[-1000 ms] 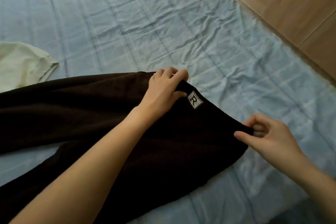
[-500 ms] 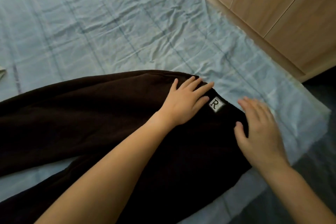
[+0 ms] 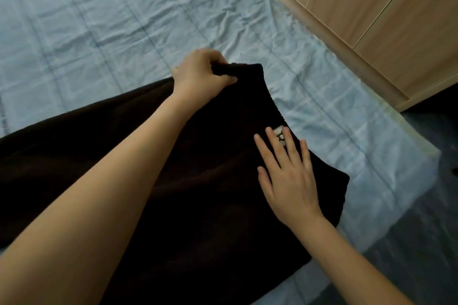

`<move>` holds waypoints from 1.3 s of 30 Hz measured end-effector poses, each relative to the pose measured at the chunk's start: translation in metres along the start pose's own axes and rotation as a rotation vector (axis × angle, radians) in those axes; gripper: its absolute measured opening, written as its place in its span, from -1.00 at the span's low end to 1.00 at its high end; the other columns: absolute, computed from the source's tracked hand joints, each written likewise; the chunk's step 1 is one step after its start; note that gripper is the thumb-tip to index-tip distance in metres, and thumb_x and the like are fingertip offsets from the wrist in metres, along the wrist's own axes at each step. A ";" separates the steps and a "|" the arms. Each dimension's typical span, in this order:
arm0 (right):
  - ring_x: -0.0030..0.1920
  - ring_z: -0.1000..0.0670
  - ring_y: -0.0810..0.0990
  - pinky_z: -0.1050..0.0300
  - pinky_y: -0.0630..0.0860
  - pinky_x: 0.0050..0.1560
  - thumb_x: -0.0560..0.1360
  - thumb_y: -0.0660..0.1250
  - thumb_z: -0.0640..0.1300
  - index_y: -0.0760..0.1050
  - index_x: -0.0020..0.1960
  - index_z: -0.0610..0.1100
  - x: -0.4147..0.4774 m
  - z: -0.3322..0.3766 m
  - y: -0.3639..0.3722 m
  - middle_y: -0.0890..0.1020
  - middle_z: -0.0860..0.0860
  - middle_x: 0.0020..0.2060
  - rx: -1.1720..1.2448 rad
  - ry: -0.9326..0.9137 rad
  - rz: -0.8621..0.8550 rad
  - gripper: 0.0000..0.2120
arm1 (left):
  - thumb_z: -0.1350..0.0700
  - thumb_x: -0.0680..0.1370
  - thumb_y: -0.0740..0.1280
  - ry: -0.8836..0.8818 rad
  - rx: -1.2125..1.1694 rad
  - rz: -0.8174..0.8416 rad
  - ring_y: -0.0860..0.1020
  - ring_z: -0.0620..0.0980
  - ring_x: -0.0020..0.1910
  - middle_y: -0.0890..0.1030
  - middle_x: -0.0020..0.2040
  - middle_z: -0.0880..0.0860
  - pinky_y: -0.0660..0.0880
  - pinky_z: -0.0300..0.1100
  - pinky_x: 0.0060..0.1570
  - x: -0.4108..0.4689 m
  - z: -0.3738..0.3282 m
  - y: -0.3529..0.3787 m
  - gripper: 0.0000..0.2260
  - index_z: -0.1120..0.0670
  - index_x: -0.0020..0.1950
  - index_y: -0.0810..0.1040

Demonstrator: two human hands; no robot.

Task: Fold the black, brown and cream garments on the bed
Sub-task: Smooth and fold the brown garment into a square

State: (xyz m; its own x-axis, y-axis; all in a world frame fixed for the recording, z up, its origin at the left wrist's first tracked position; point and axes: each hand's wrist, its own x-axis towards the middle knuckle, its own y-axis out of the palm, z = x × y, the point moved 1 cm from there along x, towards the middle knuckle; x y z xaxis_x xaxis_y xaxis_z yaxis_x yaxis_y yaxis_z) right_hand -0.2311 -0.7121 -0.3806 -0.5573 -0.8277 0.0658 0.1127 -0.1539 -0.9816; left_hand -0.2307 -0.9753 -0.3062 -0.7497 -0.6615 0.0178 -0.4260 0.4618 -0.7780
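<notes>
In the head view, the dark brown garment [image 3: 198, 181] is spread on the blue sheet [image 3: 99, 20] near the bed's corner, its far waistband corner pinched by the closed left hand [image 3: 200, 74], while the right hand [image 3: 287, 176] is laid flat, fingers spread, partly over the white label [image 3: 279, 131].

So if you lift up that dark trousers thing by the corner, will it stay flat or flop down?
Probably flop: the dark garment already bunches in the left hand. It looks thick, so likely a bit heavy. The right hand presses it flat.
</notes>
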 end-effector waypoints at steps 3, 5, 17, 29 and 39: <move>0.59 -0.13 0.02 -0.19 0.01 0.55 0.64 0.04 0.03 0.07 0.61 -0.02 0.016 0.002 0.004 0.15 -0.02 0.58 -0.049 0.009 -0.019 -0.44 | -0.12 0.36 0.44 0.173 0.086 -0.241 0.39 -0.06 0.03 0.50 -0.06 -0.16 0.18 -0.06 -0.02 0.009 -0.006 0.003 -0.81 -0.14 -0.07 0.61; 0.60 -0.11 0.00 -0.18 -0.02 0.56 0.65 -0.03 0.06 0.02 0.62 -0.01 0.025 0.002 0.011 0.13 -0.02 0.59 -0.060 0.047 0.071 -0.44 | -0.09 0.50 0.38 0.112 0.310 -0.077 0.36 0.06 0.28 0.49 0.23 -0.03 0.22 0.03 0.20 0.009 0.002 0.023 -0.68 -0.07 0.23 0.56; 0.60 -0.05 0.01 -0.12 0.02 0.57 0.62 -0.07 0.10 0.01 0.62 -0.08 0.024 -0.007 0.034 0.13 -0.03 0.59 -0.017 0.095 0.100 -0.40 | -0.13 0.66 -0.03 0.376 0.565 0.234 -0.03 0.03 0.59 0.03 0.61 -0.05 -0.06 0.19 0.51 -0.074 0.058 0.086 -0.48 -0.08 0.60 -0.04; 0.60 -0.01 0.00 -0.07 -0.04 0.58 0.64 -0.01 0.06 0.07 0.60 -0.11 -0.041 0.144 -0.004 0.12 -0.01 0.58 0.198 -0.212 0.173 -0.44 | -0.06 0.66 -0.03 -0.124 0.326 0.054 0.05 0.02 0.57 0.15 0.58 0.01 -0.02 0.10 0.54 -0.278 0.083 -0.021 -0.51 0.04 0.58 0.09; 0.59 -0.07 0.06 -0.13 0.01 0.56 0.64 0.00 0.05 0.11 0.59 -0.10 -0.103 0.293 0.046 0.16 -0.04 0.57 0.182 -0.518 0.227 -0.45 | -0.12 0.65 0.02 -0.394 0.551 0.026 0.07 0.08 0.58 0.15 0.58 0.08 -0.02 0.15 0.52 -0.438 0.216 -0.085 -0.48 0.03 0.58 0.15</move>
State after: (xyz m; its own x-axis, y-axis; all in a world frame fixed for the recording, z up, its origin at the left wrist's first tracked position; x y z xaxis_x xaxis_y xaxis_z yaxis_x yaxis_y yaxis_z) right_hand 0.0725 -0.7925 -0.3797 -0.0337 -0.9993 -0.0187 0.3471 0.0058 -0.9378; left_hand 0.2432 -0.8522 -0.3839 -0.4711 -0.8685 -0.1543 -0.0118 0.1811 -0.9834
